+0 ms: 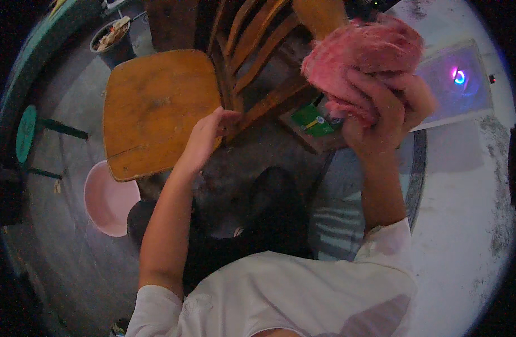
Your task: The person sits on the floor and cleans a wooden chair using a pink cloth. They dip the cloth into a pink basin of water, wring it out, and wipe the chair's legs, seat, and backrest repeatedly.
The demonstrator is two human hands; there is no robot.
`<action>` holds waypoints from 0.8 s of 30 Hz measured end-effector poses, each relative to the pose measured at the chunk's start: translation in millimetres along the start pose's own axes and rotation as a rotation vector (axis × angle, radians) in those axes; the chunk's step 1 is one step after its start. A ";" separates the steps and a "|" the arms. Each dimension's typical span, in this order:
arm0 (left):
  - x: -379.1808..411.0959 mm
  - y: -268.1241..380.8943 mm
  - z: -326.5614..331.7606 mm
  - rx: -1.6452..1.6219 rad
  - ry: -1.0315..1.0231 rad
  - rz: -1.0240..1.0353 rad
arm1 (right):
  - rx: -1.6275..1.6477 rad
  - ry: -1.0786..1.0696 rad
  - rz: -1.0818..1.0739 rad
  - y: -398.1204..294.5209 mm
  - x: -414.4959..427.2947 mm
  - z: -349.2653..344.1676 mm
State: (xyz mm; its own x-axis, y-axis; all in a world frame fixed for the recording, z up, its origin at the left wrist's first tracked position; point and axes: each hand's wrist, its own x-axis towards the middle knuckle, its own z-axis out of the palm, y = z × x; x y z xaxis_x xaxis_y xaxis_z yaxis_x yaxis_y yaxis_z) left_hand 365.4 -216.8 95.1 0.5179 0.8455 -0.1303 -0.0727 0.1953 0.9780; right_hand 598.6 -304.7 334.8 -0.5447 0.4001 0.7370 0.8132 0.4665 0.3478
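A wooden chair (161, 113) is in front of me, its worn seat on the left and its curved backrest slats (258, 38) to the right. At the seat's rear corner, my left hand (209, 132) grips the chair beside the back post, its fingertips partly hidden. My right hand (380, 109) is raised to the right of the backrest, closed around a bunched pink cloth (363, 54). The cloth is slightly blurred and covers part of what lies behind it.
A pink basin (112, 200) sits on the floor left of my knee. Further left is a green stool (26, 134). A filled bucket (112, 42) stands behind the chair. On the right, a transparent panel (451, 84) with a glowing light rests on a pale surface. A green packet (311, 121) lies below the cloth.
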 end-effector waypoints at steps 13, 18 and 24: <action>7.7 2.7 5.0 -0.130 0.206 -0.143 | 0.122 -0.385 -0.039 -124.8 -231.1 203.3; 4.2 1.5 -11.4 -0.133 0.264 0.005 | 0.217 -0.529 -0.054 -158.0 -293.1 253.2; -27.9 23.9 -59.7 0.136 0.445 -0.116 | 0.807 -0.542 0.601 -185.1 -240.8 203.9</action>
State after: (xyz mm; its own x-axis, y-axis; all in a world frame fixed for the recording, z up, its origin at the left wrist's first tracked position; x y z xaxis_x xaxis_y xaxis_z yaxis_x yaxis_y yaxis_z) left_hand 298.4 -206.0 112.4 0.0990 0.9584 -0.2678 0.0914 0.2593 0.9615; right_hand 537.5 -326.5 -25.2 -0.2879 0.9262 0.2437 0.7103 0.3771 -0.5943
